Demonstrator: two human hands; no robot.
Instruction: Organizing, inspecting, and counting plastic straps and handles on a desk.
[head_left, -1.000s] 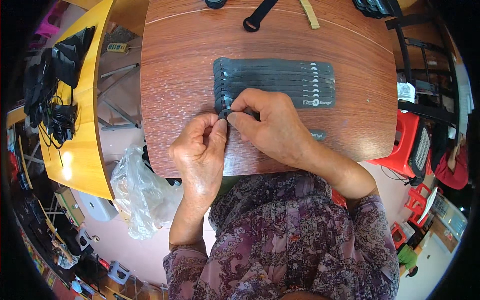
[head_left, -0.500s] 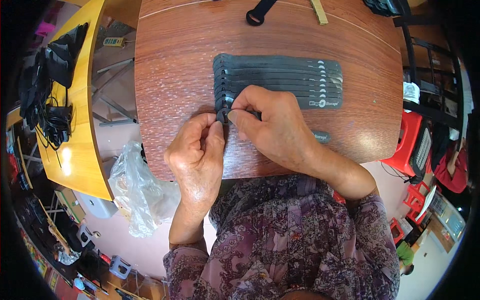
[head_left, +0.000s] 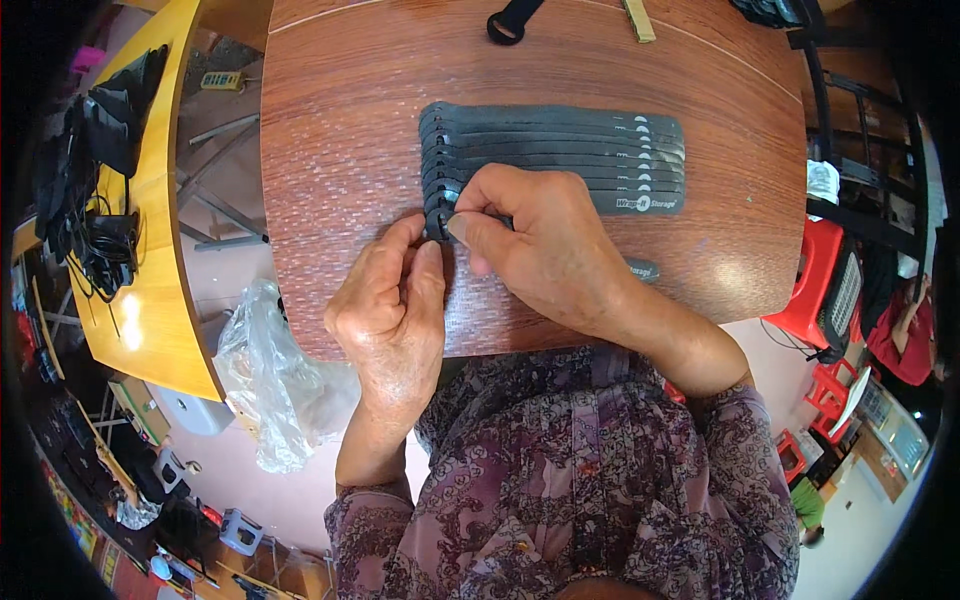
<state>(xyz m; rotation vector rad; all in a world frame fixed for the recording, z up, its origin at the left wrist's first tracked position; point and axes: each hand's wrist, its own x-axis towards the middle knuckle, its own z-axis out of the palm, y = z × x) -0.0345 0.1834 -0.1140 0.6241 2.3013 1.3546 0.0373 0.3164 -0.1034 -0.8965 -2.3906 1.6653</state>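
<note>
A row of overlapping dark grey hook-and-loop straps (head_left: 540, 150) lies flat on the brown wood-grain table (head_left: 350, 130), with their loop ends lined up at the left. At the near left corner of the row, my left hand (head_left: 390, 295) pinches the loop end of a strap (head_left: 436, 224) between thumb and fingers. My right hand (head_left: 545, 240) is closed on the same strap just to the right, thumb against forefinger. It covers most of that strap. Its printed far end (head_left: 643, 269) shows beyond my right wrist.
Another black strap (head_left: 508, 27) and a yellowish strip (head_left: 639, 20) lie at the table's far side. At left stands a yellow table (head_left: 150, 320) with black goods and cords. A clear plastic bag (head_left: 270, 380) hangs by the near left edge. Red stools (head_left: 822, 270) stand at right.
Both hands stay at the near left corner of the strap row. The left thumb and fingers have shifted slightly down from the loop end, while the right fingertips have edged left.
</note>
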